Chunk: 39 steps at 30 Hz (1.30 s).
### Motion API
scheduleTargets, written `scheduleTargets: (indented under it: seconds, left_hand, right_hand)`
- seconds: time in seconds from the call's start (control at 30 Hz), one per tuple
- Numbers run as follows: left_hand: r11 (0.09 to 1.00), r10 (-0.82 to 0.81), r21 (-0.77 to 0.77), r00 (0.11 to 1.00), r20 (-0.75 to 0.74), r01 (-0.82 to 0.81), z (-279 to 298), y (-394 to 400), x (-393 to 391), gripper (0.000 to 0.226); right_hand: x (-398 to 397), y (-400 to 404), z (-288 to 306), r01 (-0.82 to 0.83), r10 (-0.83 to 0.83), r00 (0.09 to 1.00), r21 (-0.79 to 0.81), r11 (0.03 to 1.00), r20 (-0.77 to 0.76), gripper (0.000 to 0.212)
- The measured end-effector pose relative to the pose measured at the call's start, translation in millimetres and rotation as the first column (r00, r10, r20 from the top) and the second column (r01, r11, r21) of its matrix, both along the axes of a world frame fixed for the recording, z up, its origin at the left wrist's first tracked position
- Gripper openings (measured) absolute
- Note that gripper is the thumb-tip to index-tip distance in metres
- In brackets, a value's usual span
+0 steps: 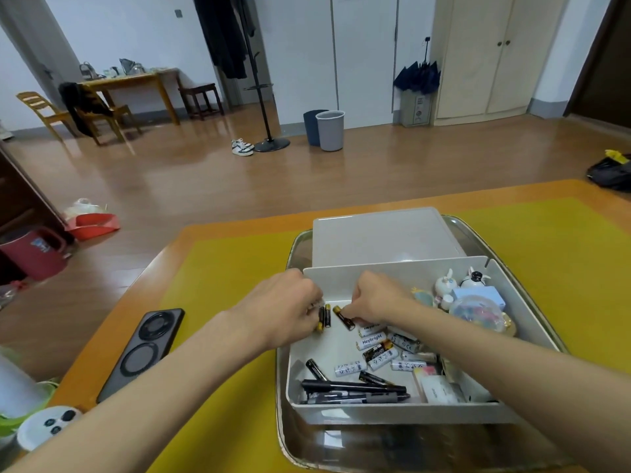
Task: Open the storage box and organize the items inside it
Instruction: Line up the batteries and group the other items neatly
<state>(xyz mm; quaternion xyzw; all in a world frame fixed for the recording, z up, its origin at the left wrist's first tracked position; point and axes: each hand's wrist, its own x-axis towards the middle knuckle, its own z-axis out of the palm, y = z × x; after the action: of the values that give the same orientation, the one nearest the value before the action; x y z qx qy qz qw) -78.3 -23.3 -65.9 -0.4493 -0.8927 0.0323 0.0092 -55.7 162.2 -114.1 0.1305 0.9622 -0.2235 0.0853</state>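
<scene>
Left hand point(286, 305) pinches two batteries point(324, 317), right hand point(375, 300) one battery point(344, 317) — line them parallel at the box's point(392, 409) ten o'clock corner.

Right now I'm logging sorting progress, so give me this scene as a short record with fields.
box: open white bin on a tray
lid: off, lying behind the bin
left hand: grips black batteries at the bin's far-left corner
right hand: pinches one black battery
unsorted: white batteries, pens
right side: figurines
outside: phone
</scene>
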Motion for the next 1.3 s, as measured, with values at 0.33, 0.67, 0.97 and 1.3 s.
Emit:
scheduleTargets:
  seconds: [0.33, 0.67, 0.97, 1.3]
  left_hand:
    - [0.988, 0.075, 0.139, 0.997, -0.011, -0.073, -29.7, 60.5, 3.1, 0.016]
    - [0.983, 0.152, 0.081, 0.976, 0.154, -0.166, -53.4, 68.9, -8.0, 0.03]
    - [0.992, 0.025, -0.124, 0.998, -0.051, -0.031, -47.1, 57.4, -14.5, 0.046]
    - [0.983, 0.031, -0.177, 0.997, -0.074, -0.043, -45.8, 49.4, -18.3, 0.028]
  right_hand:
    - [60.2, 34.3, 7.4, -0.512, 0.529, 0.845, 0.399, 0.761, 0.077, 0.028]
    - [63.9, 22.3, 6.3, -0.641, 0.667, 0.722, 0.543, 0.543, 0.184, 0.018]
    - [59.3, 32.1, 13.3, -0.465, 0.513, 0.858, 0.376, 0.802, -0.032, 0.012]
    - [23.3, 20.0, 1.8, -0.143, 0.153, 0.982, 0.089, 0.986, -0.114, 0.03]
